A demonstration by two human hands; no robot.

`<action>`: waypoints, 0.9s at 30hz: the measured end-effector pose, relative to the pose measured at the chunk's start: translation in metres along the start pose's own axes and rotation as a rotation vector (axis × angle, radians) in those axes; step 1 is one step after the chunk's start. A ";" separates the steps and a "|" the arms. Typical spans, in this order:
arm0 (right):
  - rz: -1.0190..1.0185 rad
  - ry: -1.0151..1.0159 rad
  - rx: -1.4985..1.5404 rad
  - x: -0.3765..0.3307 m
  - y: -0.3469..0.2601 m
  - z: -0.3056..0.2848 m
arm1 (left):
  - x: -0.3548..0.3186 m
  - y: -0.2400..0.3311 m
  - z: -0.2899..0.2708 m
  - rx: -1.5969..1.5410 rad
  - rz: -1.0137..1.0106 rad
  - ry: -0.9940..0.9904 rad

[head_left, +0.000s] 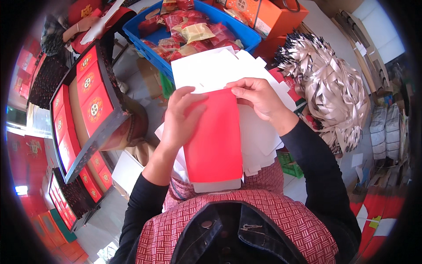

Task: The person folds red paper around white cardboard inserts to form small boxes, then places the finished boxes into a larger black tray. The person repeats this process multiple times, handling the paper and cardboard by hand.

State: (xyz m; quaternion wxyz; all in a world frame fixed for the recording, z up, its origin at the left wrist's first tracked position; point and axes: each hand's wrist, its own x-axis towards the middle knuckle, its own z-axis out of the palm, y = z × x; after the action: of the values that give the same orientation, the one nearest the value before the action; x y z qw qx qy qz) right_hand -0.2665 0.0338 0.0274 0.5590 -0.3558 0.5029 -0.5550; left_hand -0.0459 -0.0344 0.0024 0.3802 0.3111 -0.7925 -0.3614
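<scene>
A plain red paper sheet [213,141] lies upright in front of me, over a loose pile of white sheets [259,141]. My right hand [261,99] pinches its far right corner between thumb and fingers. At its far left side my left hand [180,119] is open, fingers apart, over the red surface; whether the fingertips press on it I cannot tell. More white sheets [202,70] stick out beyond the red one's far edge, and a pale edge shows under its near end, by my red patterned apron [233,200].
Beyond the pile stands a blue crate [149,53] of red and yellow packets. An orange gift box [279,20] is at the back right. Rightward lies a heap of beige ribbons [329,92] with dark ends. On the left, a dark tray [118,105] holds red boxes; another person's hand [85,24] shows behind.
</scene>
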 end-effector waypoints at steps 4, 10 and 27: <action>0.147 -0.005 0.089 0.007 -0.006 -0.001 | 0.026 0.021 0.001 0.127 0.026 -0.118; 0.208 0.034 0.077 0.018 -0.002 -0.006 | 0.038 0.011 0.013 -0.004 -0.271 -0.172; -0.284 -0.120 -0.300 -0.009 0.003 0.021 | 0.055 -0.006 -0.053 -0.303 -0.168 -0.194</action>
State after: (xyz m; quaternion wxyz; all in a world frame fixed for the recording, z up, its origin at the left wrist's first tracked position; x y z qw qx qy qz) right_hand -0.2442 0.0394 0.0311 0.4448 -0.5346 0.4906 -0.5251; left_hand -0.0296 -0.0979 0.0419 0.3132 0.2790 -0.7333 -0.5350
